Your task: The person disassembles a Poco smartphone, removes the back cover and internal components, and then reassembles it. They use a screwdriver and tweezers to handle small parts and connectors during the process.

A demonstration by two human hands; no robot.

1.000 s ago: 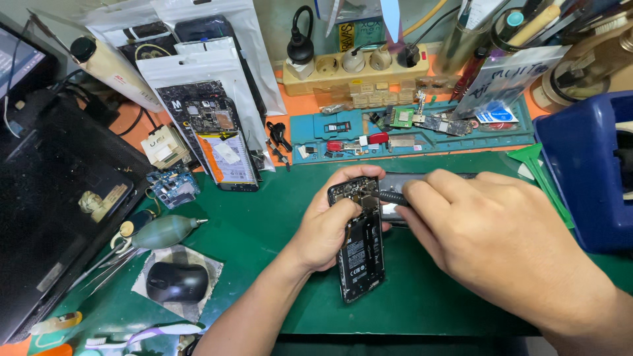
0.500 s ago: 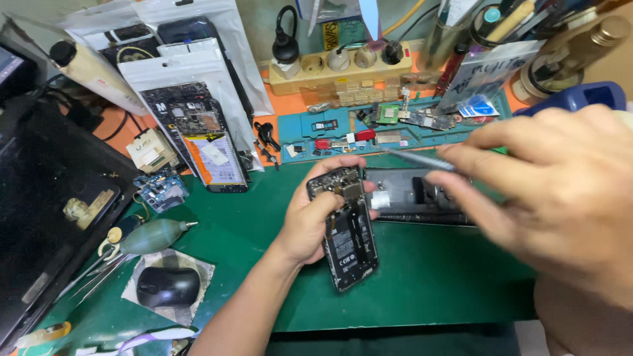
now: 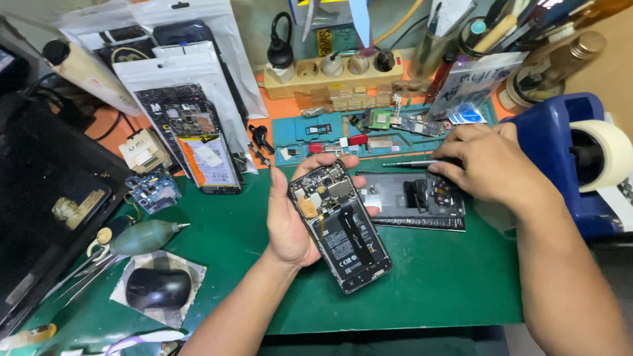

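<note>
A green mat (image 3: 217,244) is spread over the bench, w/ an orange strip behind it and a wall at the back. A black case (image 3: 39,217) is seen at the far left edge. A beige power strip (image 3: 330,69) w/ plugs is set along the back, and a blue parts tray (image 3: 369,128) w/ small boards and screws is laid just in front of it. Plastic bags w/ phone parts (image 3: 191,125) are propped at upper left. A green rubber air blower (image 3: 145,236), tweezers (image 3: 79,273) and a black mouse (image 3: 157,288) are found at lower left. A blue tape dispenser (image 3: 560,151) w/ a pale roll is placed at the right, close by the right forearm.

The opened phone (image 3: 339,224), back removed, board and battery exposed, is held above the mat near the centre, tilted, lower end toward the viewer. It is gripped by the left hand (image 3: 293,217): palm under its left edge, fingers curled round top and right side. Just right of it, flat on the mat, a dark back cover (image 3: 409,201) is laid. The right hand (image 3: 491,161) is rested over the cover's upper right corner, palm down, fingers bent; a thin metal screwdriver (image 3: 409,163) is pinched at its fingertips, shaft pointed left. The two hands are kept apart, w/ the cover between them.
</note>
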